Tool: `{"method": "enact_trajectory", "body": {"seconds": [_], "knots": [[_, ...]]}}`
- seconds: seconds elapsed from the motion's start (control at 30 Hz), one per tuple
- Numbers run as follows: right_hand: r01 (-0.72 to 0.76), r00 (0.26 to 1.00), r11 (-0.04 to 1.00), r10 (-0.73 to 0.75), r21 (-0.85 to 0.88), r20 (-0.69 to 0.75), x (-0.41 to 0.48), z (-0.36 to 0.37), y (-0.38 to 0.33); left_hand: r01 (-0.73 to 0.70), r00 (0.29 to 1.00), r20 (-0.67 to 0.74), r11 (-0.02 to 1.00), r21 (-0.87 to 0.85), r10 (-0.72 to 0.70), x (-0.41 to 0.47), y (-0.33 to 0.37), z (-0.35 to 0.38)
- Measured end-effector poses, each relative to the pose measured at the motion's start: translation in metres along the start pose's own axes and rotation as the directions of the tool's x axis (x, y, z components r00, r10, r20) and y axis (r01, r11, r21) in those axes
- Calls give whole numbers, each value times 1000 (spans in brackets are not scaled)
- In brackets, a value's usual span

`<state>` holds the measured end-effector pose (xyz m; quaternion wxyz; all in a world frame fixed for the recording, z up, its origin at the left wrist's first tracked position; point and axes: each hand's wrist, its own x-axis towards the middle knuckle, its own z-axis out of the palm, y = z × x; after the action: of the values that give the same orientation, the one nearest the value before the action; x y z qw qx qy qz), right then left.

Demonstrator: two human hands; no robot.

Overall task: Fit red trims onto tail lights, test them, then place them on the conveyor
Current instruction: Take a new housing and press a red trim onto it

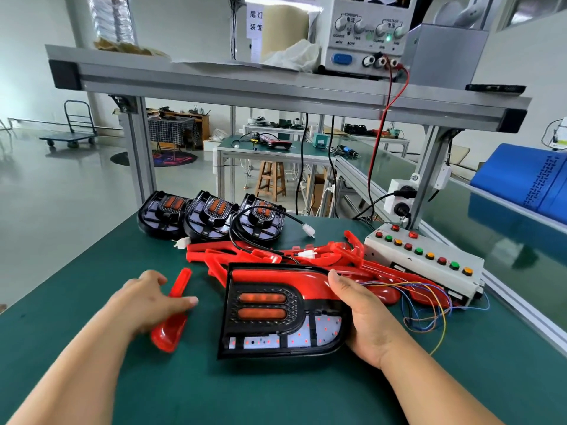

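The right hand's point(362, 317) thumb lies along the top right corner of a tail light point(282, 311) and the other fingers curl under its right edge, so the hand grips it. The light is held tilted, face up, just above the near middle of the green table point(276, 391). A red trim already sits along its top edge, two orange bars glow in its dark centre, and small red dots show in its pale lower panel.

The left hand's point(153, 299) fingers lie stretched, nearly straight, across a loose red trim point(170, 329) that lies flat on the table just left of the tail light. The forefinger reaches past the trim's right side.

Beyond the held light is a heap of red trims point(214, 251). Farther still, three more tail lights point(211, 216) stand in a row, black leads with white plugs trailing from them. To the right of the heap sits a white button box point(423, 259) with red, green and yellow buttons, and thin coloured wires point(429, 302) loop from it toward the right hand. The conveyor point(478, 228) runs along the right side. A power supply point(368, 35) stands on the overhead shelf.
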<state>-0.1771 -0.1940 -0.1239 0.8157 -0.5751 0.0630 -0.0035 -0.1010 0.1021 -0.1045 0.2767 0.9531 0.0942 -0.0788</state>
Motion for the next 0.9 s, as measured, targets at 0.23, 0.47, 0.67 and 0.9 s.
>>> {"method": "enact_trajectory", "body": {"seconds": [0.23,0.47,0.67,0.9], "knots": [[0,1000,1000,0,4,29,0,-2,0,-105,988,-109,992,71,113,-5,5,-3],[-7,997,1000,5,22,73,4,-3,-1,-390,910,-355,150,-908,214,-24,25,-8],[25,997,999,-21,-39,80,6,0,-1,-260,850,-269,-84,-962,454,-47,50,7],[10,1000,949,-5,-316,16,1,3,-4,-311,908,-333,-122,-943,256,-21,46,14]]}}
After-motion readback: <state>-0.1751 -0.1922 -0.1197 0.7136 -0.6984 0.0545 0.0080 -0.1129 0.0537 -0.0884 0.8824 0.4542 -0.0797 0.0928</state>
